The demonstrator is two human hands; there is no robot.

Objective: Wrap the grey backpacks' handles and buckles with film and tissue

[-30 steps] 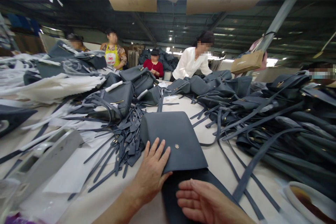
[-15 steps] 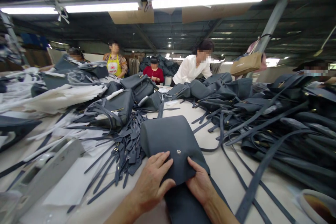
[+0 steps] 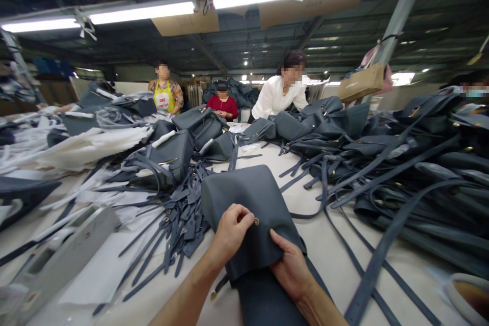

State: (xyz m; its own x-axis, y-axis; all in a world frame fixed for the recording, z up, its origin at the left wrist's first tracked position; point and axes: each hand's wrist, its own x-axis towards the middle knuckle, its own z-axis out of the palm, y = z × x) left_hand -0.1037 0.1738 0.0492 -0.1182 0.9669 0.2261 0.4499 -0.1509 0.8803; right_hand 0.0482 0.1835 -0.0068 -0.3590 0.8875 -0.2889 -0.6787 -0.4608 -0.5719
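A dark slate-blue, smooth leather-like bag (image 3: 263, 244) is laid on the pale bench (image 3: 317, 242), midway between its left and right edges and toward the near edge. Its broad flap (image 3: 260, 201) is folded over, and a small round metal snap (image 3: 256, 221) is set in it. The flap's lower right part is held by the right hand (image 3: 292, 267), with the thumb laid on top and the fingers tucked beneath. The left hand (image 3: 235, 229) is kept narrow over the flap, its fingertips drawn together at the snap; whether the snap is pinched cannot be told.

Just left of the bag, short dark straps with small buckles (image 3: 187, 219) are heaped. Toward the left edge of the bench, a flat white sheet (image 3: 95, 270) and a long grey hard-sided object (image 3: 64, 249) are placed. Toward the right edge, dark bags are piled (image 3: 428, 219), and long dark straps (image 3: 382, 254) are trailed from them toward the near edge. Near the right near corner, a round white vessel with brown contents (image 3: 454, 290) is seen, blurred.

More dark bags (image 3: 292, 125) are heaped toward the far edge, beyond which a person in a white top (image 3: 273, 97), a person in a red top (image 3: 225, 107) and a person in a yellow apron (image 3: 163, 97) are seen.
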